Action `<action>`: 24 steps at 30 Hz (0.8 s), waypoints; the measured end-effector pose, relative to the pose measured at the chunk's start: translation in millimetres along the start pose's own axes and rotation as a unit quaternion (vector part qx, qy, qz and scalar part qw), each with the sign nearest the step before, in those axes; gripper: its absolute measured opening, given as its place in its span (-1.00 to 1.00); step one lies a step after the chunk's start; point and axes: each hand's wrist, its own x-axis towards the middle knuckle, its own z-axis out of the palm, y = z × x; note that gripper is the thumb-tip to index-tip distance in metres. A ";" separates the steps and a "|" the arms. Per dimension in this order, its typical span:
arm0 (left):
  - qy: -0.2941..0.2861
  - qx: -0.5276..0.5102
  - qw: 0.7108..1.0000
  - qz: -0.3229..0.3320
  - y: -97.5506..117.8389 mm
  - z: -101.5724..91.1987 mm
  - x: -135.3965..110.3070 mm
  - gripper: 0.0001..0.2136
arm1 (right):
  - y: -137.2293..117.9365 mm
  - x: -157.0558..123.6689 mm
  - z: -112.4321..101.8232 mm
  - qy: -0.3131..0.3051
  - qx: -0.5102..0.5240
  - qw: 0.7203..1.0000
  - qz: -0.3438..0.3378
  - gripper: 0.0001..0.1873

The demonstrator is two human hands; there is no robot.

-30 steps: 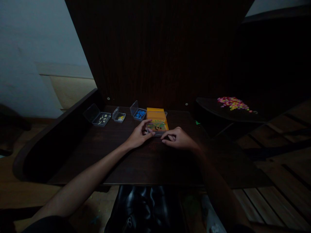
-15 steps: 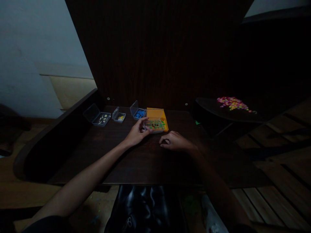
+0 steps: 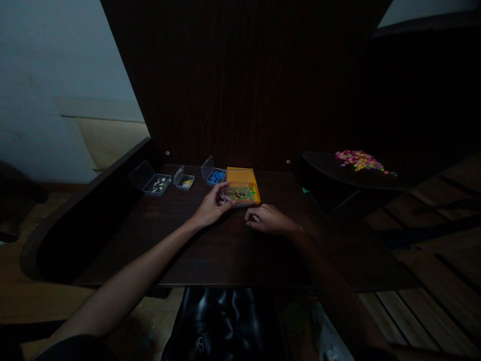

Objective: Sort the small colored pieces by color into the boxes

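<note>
My left hand [image 3: 212, 205] grips the left end of a clear plastic box [image 3: 244, 202], whose lid stands raised. Some small dark pieces [image 3: 240, 195] show inside it. The box is tilted in front of a yellow tray [image 3: 256, 191] that holds small green pieces. To the right, my right hand [image 3: 266, 219] is low over the table with its fingers curled and the thumb near the fingertips. Whatever may be between them is too small or dark to see. Faint reddish bits [image 3: 233, 224] lie on the dark wood between my hands.
Three open clear boxes stand along the back: one with pale pieces [image 3: 161, 183], one with yellow and white pieces [image 3: 187, 183], one with blue pieces [image 3: 216, 176]. A heap of pink and yellow pieces [image 3: 361, 160] lies on a raised shelf at right. A raised side panel [image 3: 90, 200] edges the left.
My right hand has shifted very slightly to the left, fingers still curled. My left hand and the clear box have stayed in place.
</note>
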 end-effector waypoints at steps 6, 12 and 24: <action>0.002 -0.004 1.000 0.002 -0.8 0.2 0.4 -0.45 | -0.4 0.8 2.1 0.001 0.003 1.000 0.006 -0.79; -0.006 -0.003 1.000 -0.003 -0.4 -1.4 0.6 -0.42 | 5.2 0.6 3.0 0.017 0.012 1.000 0.017 -0.71; 0.003 -0.013 1.000 0.006 -4.9 -0.9 2.1 -0.44 | 8.1 1.1 1.2 -0.009 0.023 1.000 -0.004 -0.78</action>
